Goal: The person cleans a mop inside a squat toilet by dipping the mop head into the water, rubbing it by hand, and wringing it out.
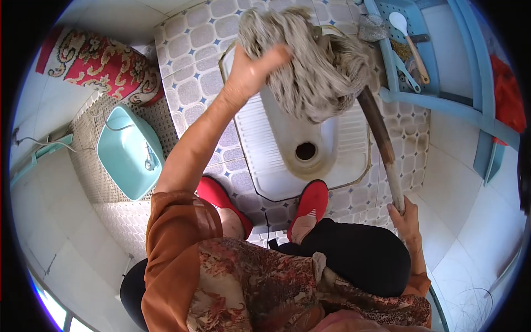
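Note:
A string mop with a grey, stringy head [312, 72] is held above the white squat toilet [251, 135]. At the left edge of the mop head, my left hand [253, 71] grips the strands. Its thumb lies across them, and the other fingers are mostly hidden behind. The mop's wooden handle [381, 135], dark near the head and paler lower down, slants to the lower right. Around its lower end my right hand [406, 217] is wrapped. Part of the toilet's far end is hidden by the strands, while its drain hole [305, 151] shows below them.
A turquoise basin [119, 160] with a shower head [148, 161] in it stands on the left. Behind it is a rolled red patterned carpet [105, 66]. A blue rack [431, 61] at upper right holds a white brush [399, 23] and other tools. Red shoes [314, 199] flank the toilet's near edge.

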A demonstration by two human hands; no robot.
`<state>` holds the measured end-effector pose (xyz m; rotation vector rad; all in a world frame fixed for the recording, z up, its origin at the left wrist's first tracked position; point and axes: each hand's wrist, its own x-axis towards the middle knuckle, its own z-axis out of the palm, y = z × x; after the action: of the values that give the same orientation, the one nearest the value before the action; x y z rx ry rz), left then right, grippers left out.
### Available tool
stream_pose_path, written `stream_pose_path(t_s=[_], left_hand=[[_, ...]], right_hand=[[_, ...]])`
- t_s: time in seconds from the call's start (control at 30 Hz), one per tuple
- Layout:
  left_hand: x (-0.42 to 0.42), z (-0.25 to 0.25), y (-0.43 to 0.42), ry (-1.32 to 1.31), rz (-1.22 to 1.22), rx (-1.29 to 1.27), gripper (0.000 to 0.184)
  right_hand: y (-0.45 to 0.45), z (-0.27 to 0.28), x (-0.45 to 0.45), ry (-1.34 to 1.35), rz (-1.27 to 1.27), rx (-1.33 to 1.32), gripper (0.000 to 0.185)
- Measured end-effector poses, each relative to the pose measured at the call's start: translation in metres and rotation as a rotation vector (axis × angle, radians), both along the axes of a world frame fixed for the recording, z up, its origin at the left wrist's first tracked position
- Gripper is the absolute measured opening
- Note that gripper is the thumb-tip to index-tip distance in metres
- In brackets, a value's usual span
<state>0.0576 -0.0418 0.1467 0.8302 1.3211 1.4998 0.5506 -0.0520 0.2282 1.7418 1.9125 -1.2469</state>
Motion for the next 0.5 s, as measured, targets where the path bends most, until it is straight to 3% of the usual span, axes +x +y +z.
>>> stream_pose_path(t_s=[0.07, 0.1, 0.2, 0.23, 0.3, 0.37, 0.4, 0.47, 0.5], left_hand=[[-0.011, -0.005, 0.015, -0.214, 0.122, -0.011, 0.036], [-0.008, -0.009, 0.018, -0.552, 0.21, -0.219, 0.043], [0.0, -0.005, 0.02, -0.679, 0.179, -0.351, 0.051], [0.004, -0.013, 0.019, -0.562, 0.123, -0.376, 0.066], [-0.002, -0.055, 0.015, -0.287, -0.089, -0.591, 0.075], [-0.008, -0.063, 0.013, -0.01, -0.3, -0.774, 0.087], [-0.007, -0.058, 0.006, 0.128, -0.316, -0.768, 0.084], [-0.017, -0.096, -0.001, 0.526, -0.491, -0.877, 0.076], [-0.01, -0.101, -0.009, 0.763, -0.38, -0.715, 0.071]], right_hand=[[-0.011, 0.005, 0.003, 0.092, -0.049, -0.048, 0.026], [-0.016, 0.008, 0.006, 0.133, -0.078, -0.072, 0.025], [-0.033, 0.0, 0.021, 0.161, -0.165, -0.134, 0.022], [-0.033, -0.001, 0.017, 0.131, -0.157, -0.18, 0.025], [-0.043, -0.016, 0.01, 0.062, -0.147, -0.172, 0.029], [-0.046, -0.028, -0.007, 0.003, -0.101, -0.15, 0.036], [-0.046, -0.036, -0.006, -0.024, -0.079, -0.183, 0.037], [-0.048, -0.056, -0.007, -0.07, -0.043, -0.248, 0.037], [-0.047, -0.052, -0.018, -0.098, -0.01, -0.243, 0.043]])
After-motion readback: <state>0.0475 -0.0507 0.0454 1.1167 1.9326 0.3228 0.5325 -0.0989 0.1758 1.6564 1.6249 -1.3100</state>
